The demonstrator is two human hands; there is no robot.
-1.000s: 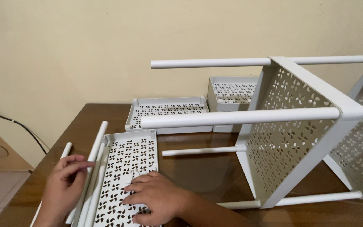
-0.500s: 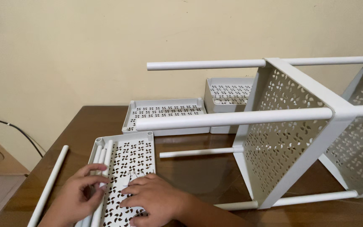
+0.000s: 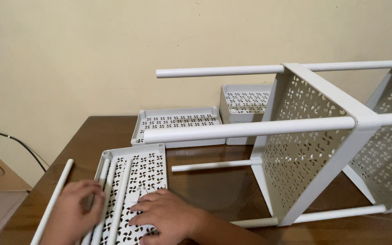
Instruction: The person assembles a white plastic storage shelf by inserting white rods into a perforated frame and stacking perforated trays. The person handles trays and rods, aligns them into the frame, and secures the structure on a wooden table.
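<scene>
Tubes (image 3: 110, 195) lie lengthwise in the near-left tray (image 3: 153, 156) on the table (image 3: 205, 181). Left hand (image 3: 73, 213) is curled over them – grip not clearly closed; right hand (image 3: 164, 218) lies flat, open, on the tray. Step: tubes being gathered, prob. Next calls for a firm pinch on one tube – rack (image 3: 314, 149) lies right.

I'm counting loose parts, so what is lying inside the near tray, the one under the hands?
Three white tubes lie lengthwise along the left side of the near tray. The left hand and right hand cover its near end, hiding whatever lies beneath them.
</scene>
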